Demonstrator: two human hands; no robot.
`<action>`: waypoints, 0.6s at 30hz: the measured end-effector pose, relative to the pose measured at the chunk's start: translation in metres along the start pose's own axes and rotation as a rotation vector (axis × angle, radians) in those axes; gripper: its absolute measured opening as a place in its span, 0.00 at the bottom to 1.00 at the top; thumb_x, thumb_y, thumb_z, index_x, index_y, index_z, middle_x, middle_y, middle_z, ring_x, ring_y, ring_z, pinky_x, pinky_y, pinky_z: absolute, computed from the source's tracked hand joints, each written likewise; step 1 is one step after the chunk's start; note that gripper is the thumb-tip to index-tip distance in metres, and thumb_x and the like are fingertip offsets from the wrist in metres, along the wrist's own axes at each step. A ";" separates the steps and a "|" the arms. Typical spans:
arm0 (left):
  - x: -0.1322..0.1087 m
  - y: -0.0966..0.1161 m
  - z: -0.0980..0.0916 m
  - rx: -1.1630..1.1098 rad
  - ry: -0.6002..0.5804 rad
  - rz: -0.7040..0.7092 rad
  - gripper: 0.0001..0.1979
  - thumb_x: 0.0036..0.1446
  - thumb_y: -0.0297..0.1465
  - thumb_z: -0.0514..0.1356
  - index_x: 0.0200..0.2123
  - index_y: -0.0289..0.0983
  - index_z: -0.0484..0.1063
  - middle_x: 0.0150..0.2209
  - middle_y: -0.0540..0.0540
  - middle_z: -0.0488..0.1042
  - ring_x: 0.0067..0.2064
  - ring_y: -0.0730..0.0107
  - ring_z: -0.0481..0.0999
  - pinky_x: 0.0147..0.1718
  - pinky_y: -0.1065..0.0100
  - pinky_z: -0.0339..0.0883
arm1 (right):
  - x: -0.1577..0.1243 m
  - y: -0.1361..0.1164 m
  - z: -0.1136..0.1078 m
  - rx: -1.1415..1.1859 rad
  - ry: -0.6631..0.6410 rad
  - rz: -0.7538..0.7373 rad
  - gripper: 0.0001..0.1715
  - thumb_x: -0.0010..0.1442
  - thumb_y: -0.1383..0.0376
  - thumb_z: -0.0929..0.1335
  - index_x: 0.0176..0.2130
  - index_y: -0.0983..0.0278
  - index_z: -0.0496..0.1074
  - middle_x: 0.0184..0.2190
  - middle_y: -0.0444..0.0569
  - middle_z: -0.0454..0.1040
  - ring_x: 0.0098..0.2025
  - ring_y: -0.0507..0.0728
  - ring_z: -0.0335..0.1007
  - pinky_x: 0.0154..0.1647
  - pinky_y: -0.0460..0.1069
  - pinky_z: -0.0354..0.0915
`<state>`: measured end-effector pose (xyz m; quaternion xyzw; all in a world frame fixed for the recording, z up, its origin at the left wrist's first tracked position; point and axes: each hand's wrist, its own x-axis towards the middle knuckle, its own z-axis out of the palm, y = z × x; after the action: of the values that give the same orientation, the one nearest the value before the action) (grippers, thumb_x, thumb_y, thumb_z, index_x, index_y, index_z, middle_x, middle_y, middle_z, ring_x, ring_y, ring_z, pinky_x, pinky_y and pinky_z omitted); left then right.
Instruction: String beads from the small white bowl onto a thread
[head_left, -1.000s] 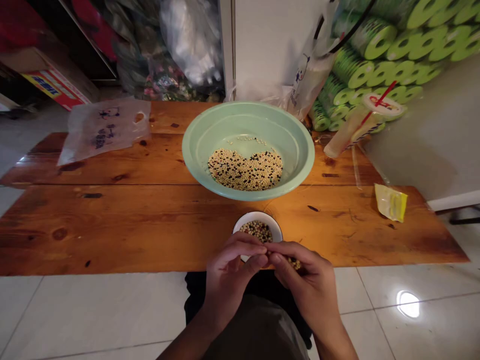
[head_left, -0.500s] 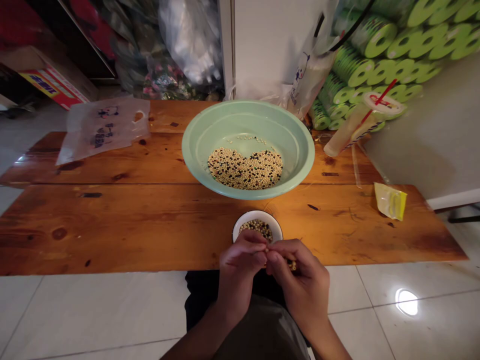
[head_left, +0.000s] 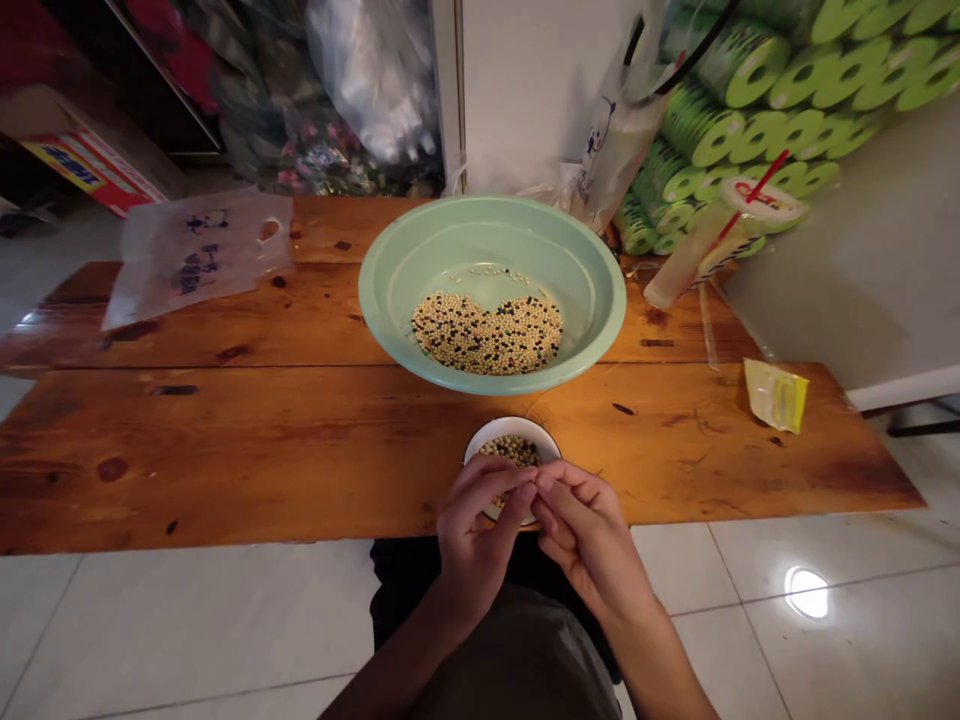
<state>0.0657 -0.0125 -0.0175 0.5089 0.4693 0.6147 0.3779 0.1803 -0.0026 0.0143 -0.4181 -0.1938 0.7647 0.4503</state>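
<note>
Apparently work remained: loose beads (head_left: pixel 519 449) lay in the bowl (head_left: pixel 501 429) beneath the fingers (head_left: pixel 489 484) and the basin (head_left: pixel 397 265) beyond; left hand (head_left: pixel 474 530) and right hand (head_left: pixel 592 530) met, their grip impossible to tell.

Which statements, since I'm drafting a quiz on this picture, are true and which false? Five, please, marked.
1. The large basin is pale green. True.
2. The white bowl sits inside the basin. False: it sits on the wooden table.
3. The left hand and right hand meet by the bowl. True.
4. The red straw stands in the basin. False: it is in the cup.
5. All the beads in the basin are black. False: pale ones are mixed with dark.
</note>
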 end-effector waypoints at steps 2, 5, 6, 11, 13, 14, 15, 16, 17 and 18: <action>0.000 0.000 0.000 0.003 -0.005 -0.009 0.09 0.56 0.24 0.62 0.38 0.42 0.79 0.37 0.48 0.77 0.41 0.70 0.75 0.41 0.70 0.70 | 0.000 0.002 0.000 -0.041 0.018 -0.065 0.11 0.56 0.61 0.73 0.28 0.66 0.72 0.15 0.36 0.58 0.14 0.41 0.39 0.12 0.38 0.38; 0.000 -0.001 0.000 -0.016 0.002 -0.066 0.10 0.57 0.26 0.62 0.42 0.42 0.77 0.38 0.48 0.78 0.40 0.69 0.76 0.42 0.70 0.71 | 0.000 0.005 -0.003 -0.113 0.055 -0.133 0.12 0.56 0.61 0.72 0.28 0.66 0.71 0.15 0.36 0.59 0.14 0.41 0.42 0.13 0.38 0.39; 0.000 -0.002 0.000 -0.019 0.017 -0.093 0.10 0.57 0.27 0.62 0.42 0.42 0.77 0.38 0.48 0.78 0.40 0.69 0.77 0.42 0.70 0.71 | 0.000 0.006 -0.005 -0.139 0.069 -0.145 0.12 0.57 0.61 0.72 0.28 0.65 0.71 0.15 0.36 0.59 0.14 0.41 0.43 0.13 0.38 0.40; -0.002 -0.003 -0.003 0.080 0.060 -0.159 0.04 0.58 0.30 0.61 0.35 0.39 0.77 0.33 0.48 0.79 0.36 0.69 0.78 0.38 0.71 0.72 | 0.000 0.009 -0.015 -0.294 0.150 -0.223 0.12 0.58 0.59 0.71 0.30 0.65 0.70 0.17 0.37 0.61 0.16 0.43 0.49 0.14 0.39 0.45; 0.000 -0.002 -0.005 0.174 0.054 -0.117 0.04 0.58 0.30 0.61 0.34 0.38 0.77 0.32 0.48 0.79 0.35 0.69 0.78 0.37 0.71 0.72 | 0.000 0.008 -0.017 -0.356 0.193 -0.261 0.13 0.58 0.57 0.71 0.31 0.65 0.70 0.17 0.37 0.61 0.16 0.44 0.50 0.15 0.40 0.46; 0.002 -0.001 -0.006 0.222 0.048 -0.086 0.04 0.58 0.30 0.61 0.34 0.37 0.76 0.31 0.48 0.79 0.34 0.69 0.78 0.36 0.71 0.72 | 0.000 0.007 -0.017 -0.385 0.211 -0.272 0.14 0.58 0.57 0.71 0.32 0.65 0.70 0.17 0.38 0.61 0.16 0.44 0.50 0.15 0.40 0.46; 0.003 -0.001 -0.008 0.264 0.036 -0.054 0.04 0.58 0.30 0.61 0.33 0.37 0.76 0.31 0.48 0.79 0.33 0.69 0.78 0.35 0.71 0.72 | 0.000 0.006 -0.016 -0.410 0.225 -0.280 0.14 0.58 0.56 0.70 0.32 0.65 0.70 0.17 0.38 0.61 0.16 0.44 0.50 0.15 0.40 0.46; 0.004 0.000 -0.009 0.300 0.018 -0.024 0.04 0.58 0.29 0.60 0.33 0.37 0.76 0.31 0.48 0.79 0.33 0.69 0.78 0.35 0.71 0.72 | 0.001 0.005 -0.015 -0.431 0.231 -0.282 0.14 0.58 0.56 0.70 0.32 0.65 0.70 0.17 0.38 0.62 0.16 0.45 0.50 0.15 0.41 0.46; 0.005 0.001 -0.011 0.328 -0.002 0.003 0.04 0.59 0.29 0.60 0.33 0.37 0.75 0.31 0.48 0.79 0.33 0.69 0.78 0.34 0.72 0.72 | 0.001 0.003 -0.014 -0.452 0.231 -0.283 0.14 0.58 0.56 0.70 0.32 0.65 0.70 0.17 0.38 0.62 0.16 0.45 0.50 0.15 0.41 0.46; 0.006 0.002 -0.013 0.351 -0.024 0.024 0.04 0.59 0.28 0.60 0.34 0.37 0.75 0.31 0.48 0.79 0.33 0.70 0.78 0.34 0.72 0.72 | 0.001 0.002 -0.014 -0.473 0.230 -0.284 0.13 0.59 0.56 0.70 0.32 0.65 0.70 0.17 0.38 0.62 0.17 0.45 0.50 0.15 0.42 0.46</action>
<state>0.0521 -0.0098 -0.0148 0.5801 0.5587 0.5216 0.2813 0.1899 -0.0044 0.0046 -0.5642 -0.3710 0.5753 0.4617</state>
